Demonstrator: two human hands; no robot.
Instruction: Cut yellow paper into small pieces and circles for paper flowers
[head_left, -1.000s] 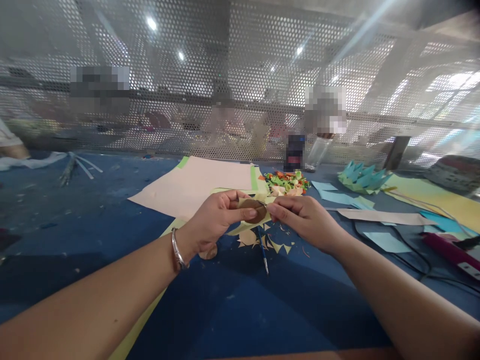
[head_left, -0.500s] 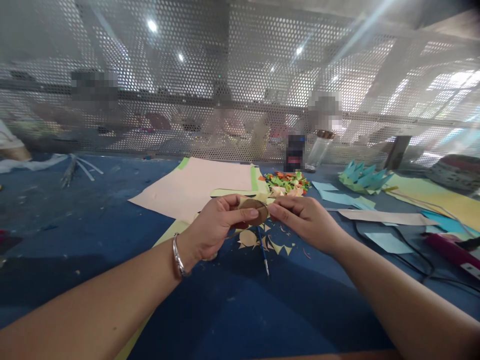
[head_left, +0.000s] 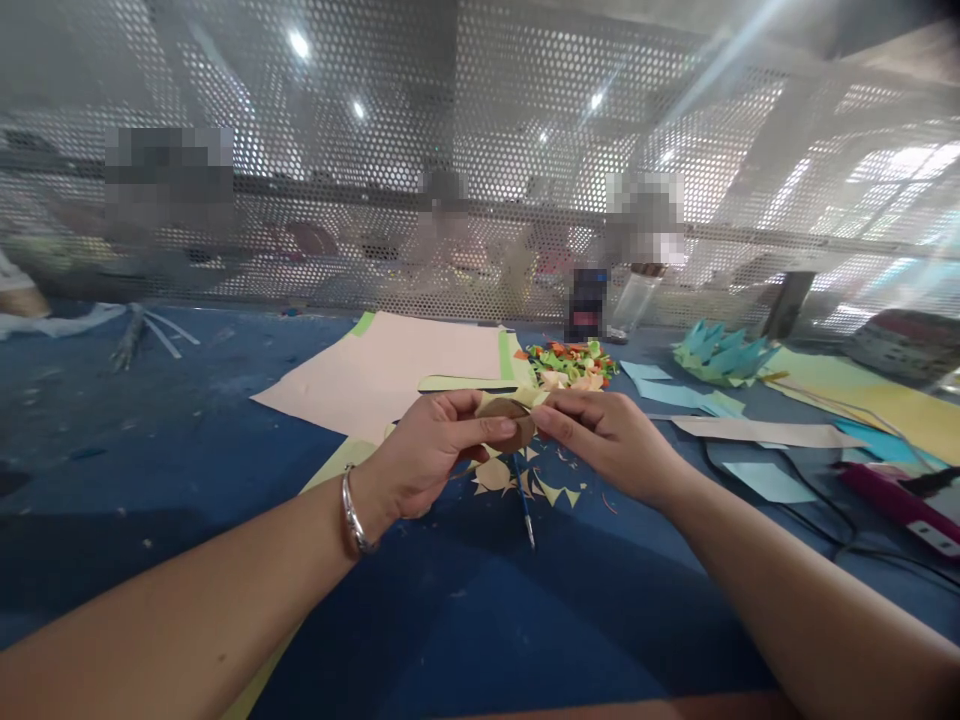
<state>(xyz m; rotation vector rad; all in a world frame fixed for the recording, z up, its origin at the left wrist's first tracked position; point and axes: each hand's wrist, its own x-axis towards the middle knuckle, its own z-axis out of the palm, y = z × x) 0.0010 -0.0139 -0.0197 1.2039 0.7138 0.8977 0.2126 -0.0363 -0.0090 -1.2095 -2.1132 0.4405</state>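
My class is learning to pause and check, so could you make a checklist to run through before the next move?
1. Left grip holds disc: ok, thumb across its face.
2. Right grip at disc's edge: ok, fingers closed there.
3. What the right fingertips pinch: cannot tell, too small.
4. Blue tool set down: ok, on table.
5. Scraps cleared from around the tool: not ok.

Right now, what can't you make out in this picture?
Head view:
Flat round brown disc: partly covered by the left hand.
Anything within the right hand: hidden by its own grip.
Slim blue tool: upper end behind the disc.
Purple power strip: cut off by the right edge.
Everything beyond the grey perforated metal screen: blurred.
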